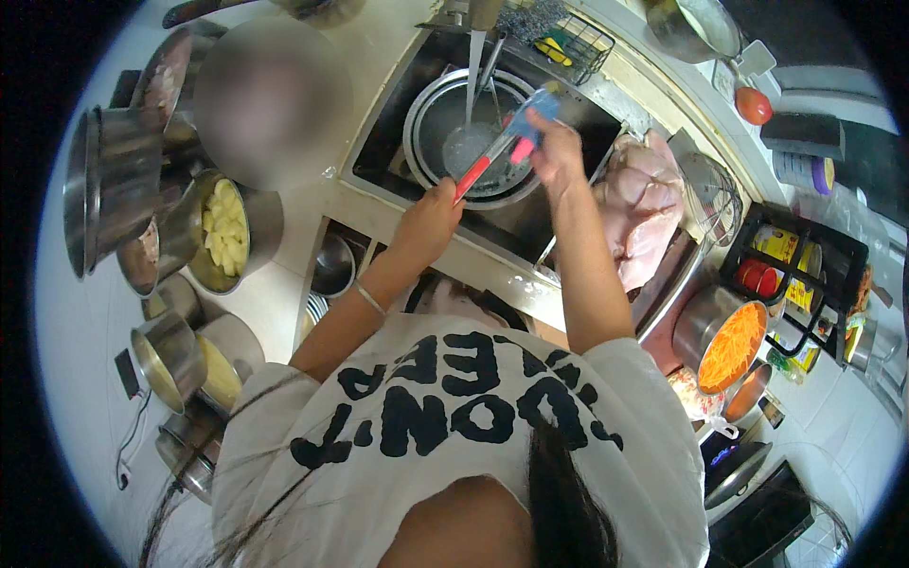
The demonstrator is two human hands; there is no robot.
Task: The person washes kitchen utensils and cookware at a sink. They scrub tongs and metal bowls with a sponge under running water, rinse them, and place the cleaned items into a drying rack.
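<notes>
My left hand (426, 226) grips the red handle of a metal utensil (474, 177), held slanting over the sink. The utensil's far end is partly covered, so its exact kind is unclear. In my right hand (557, 150) is a blue scrubbing cloth or sponge (537, 117), pressed around that far end. Something bright pink (523, 150) sticks out below the blue piece. Underneath, a round metal bowl (410, 142) stands in the dark sink basin (380, 138). Water runs into it from the faucet (485, 14), and the water inside looks bubbly.
Raw whole poultry (643, 206) lies right of the sink, beside a wire strainer (714, 192). Farther right are a pot of shredded carrot (735, 348) and a black rack (795, 277). Leftward stand a pot of cut potatoes (226, 227) and several other pots. A wire caddy (586, 50) edges the sink.
</notes>
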